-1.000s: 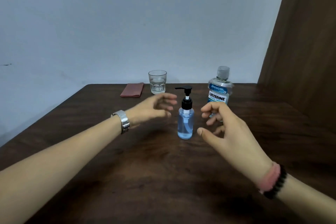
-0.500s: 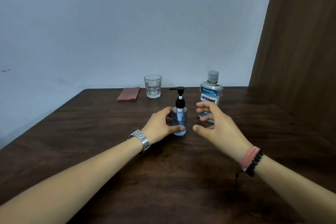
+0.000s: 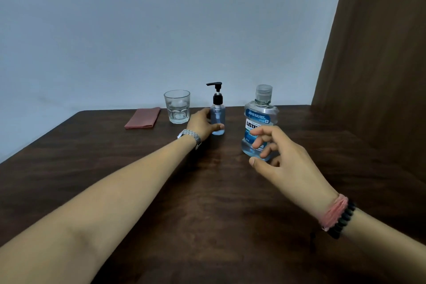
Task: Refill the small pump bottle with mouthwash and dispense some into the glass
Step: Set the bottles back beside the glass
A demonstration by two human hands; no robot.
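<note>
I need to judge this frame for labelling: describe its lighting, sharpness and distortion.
Head view: soft, even light, faint shadows on the table; pump bottle, glass and mouthwash bottle sharp, label legible where the right hand leaves it uncovered; left hand slightly soft; wide-angle lens stretches the forearms.

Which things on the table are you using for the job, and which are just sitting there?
For the job: pump bottle, held by the left hand; mouthwash bottle; glass.
Just sitting there: folded red cloth.

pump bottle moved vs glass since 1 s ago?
Yes. The pump bottle, gripped by the left hand, has gone back toward the glass, now nearly beside it.
</note>
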